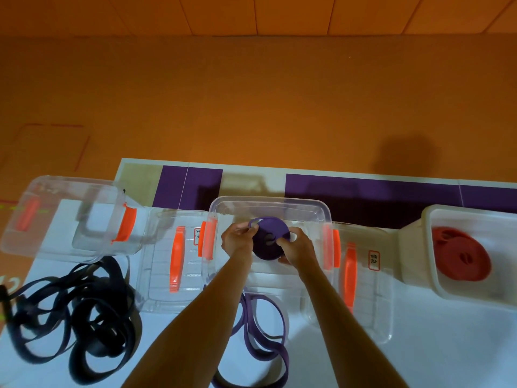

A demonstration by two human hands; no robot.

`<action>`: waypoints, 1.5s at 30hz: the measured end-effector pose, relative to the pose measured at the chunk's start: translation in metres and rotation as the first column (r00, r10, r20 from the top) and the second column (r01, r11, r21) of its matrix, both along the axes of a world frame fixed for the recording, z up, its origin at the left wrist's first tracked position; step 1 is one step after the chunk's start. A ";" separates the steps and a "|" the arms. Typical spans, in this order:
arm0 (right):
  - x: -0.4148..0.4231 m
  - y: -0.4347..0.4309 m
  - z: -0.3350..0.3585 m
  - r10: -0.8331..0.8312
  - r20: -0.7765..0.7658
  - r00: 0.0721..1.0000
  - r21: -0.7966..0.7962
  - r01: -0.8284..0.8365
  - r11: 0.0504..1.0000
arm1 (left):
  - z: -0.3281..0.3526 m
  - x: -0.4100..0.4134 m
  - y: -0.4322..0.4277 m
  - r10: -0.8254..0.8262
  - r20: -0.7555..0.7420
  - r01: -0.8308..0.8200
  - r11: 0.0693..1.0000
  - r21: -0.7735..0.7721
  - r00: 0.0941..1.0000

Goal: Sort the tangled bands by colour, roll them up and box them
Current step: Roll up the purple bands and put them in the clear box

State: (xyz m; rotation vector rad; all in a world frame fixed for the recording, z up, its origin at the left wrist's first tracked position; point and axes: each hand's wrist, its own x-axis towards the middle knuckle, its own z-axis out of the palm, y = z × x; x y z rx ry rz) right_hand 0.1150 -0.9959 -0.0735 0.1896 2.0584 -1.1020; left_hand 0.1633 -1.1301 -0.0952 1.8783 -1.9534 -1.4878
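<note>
Both hands clamp a purple roll [270,242] from opposite sides: left hand [237,238] pinching its upper left edge, right hand [296,247] curled round its right side with a fingertip laid on the face. Roll held over the open middle box [268,201], a clear tub with orange clasps; whether it touches the floor of the tub cannot be told. The outer turn stands off the coil as a slack loop by the left fingers, so the coil is judged to be kept shut by the grip alone. Principal risk: on release the rubber springs back, the turns loosen, and the coil opens out or rides up over the rim; nothing visible ties it. Second risk: loose purple bands [263,331] lie on the mat just this side of the tub, one strand running up to its near wall; if that strand belongs to the coil (cannot be told), its weight would drag the tail out. Third: both forearms pass directly above these strands, and drawing the arms back could snag them. Black tangle [75,317] lies at lower left, unsorted, near the left box [70,214]; left lid [174,259] and right lid [361,275] flank the tub. Red roll [461,256] sits coiled in the right box [436,219], well apart
</note>
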 end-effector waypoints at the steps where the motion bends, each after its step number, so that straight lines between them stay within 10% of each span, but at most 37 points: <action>1: -0.001 0.000 0.001 -0.007 -0.010 1.000 -0.007 0.007 1.000 | 0.000 -0.001 0.001 -0.006 0.005 0.006 1.000 -0.002 1.000; 6: -0.005 -0.001 0.002 0.052 0.007 0.999 0.026 -0.052 0.998 | 0.003 -0.008 -0.002 -0.080 0.062 0.080 0.997 0.007 0.995; 12: -0.009 0.004 0.022 0.249 -0.106 0.963 0.177 -0.228 0.957 | 0.032 -0.012 -0.012 -0.532 0.233 0.548 0.836 -0.007 0.814; 24: 0.104 0.032 0.109 0.399 -0.683 0.612 0.288 -0.276 0.917 | 0.166 0.129 -0.007 -0.809 0.489 0.886 0.081 -0.456 0.326; 29: 0.186 0.049 0.089 0.447 -0.596 0.667 0.320 -0.314 0.894 | 0.169 0.229 -0.026 -0.817 0.372 0.832 0.216 -0.511 0.440; 37: 0.281 0.070 0.030 0.360 -0.273 0.892 0.383 -0.243 0.891 | 0.096 0.352 -0.060 -0.758 0.551 0.937 0.283 -0.204 0.348; 45: 0.311 0.086 0.017 0.460 -0.329 0.825 0.446 -0.294 0.845 | 0.055 0.408 -0.053 -0.824 0.521 0.953 0.296 0.060 0.223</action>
